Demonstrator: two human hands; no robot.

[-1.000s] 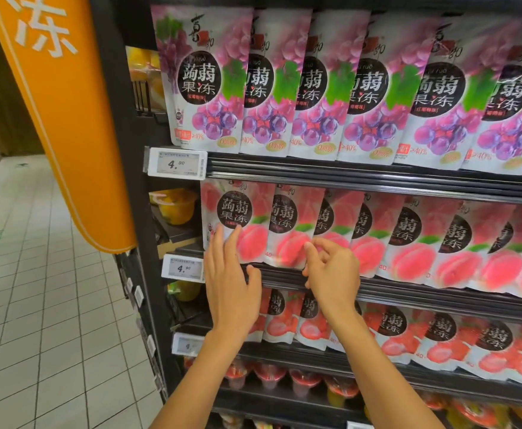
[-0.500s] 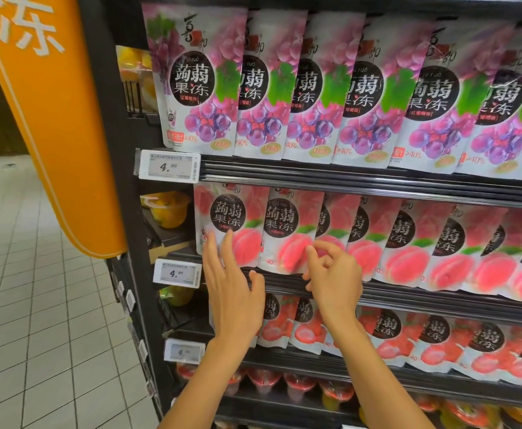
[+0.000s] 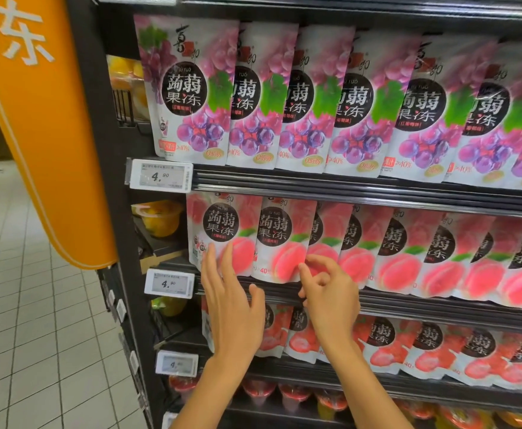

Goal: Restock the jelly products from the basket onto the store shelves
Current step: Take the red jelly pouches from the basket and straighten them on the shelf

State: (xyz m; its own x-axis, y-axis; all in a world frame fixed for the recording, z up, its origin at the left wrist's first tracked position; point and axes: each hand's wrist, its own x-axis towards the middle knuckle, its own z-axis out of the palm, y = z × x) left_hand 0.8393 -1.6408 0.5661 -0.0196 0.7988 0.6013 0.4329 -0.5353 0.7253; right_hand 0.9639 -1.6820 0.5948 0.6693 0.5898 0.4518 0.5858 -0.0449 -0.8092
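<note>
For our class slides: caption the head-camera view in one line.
Left hand and right hand touch peach jelly pouches beneath a row of grape pouches.

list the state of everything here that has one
left hand, straight fingers touching the leftmost peach pouch
right hand, fingers curled at the second peach pouch, grip unclear
leftmost peach pouch, upright at the row's end
second peach pouch, upright, overlapping its neighbour
grape pouches, upright, overlapping
red pouches, upright, overlapping
price tag, showing 4.90
</note>
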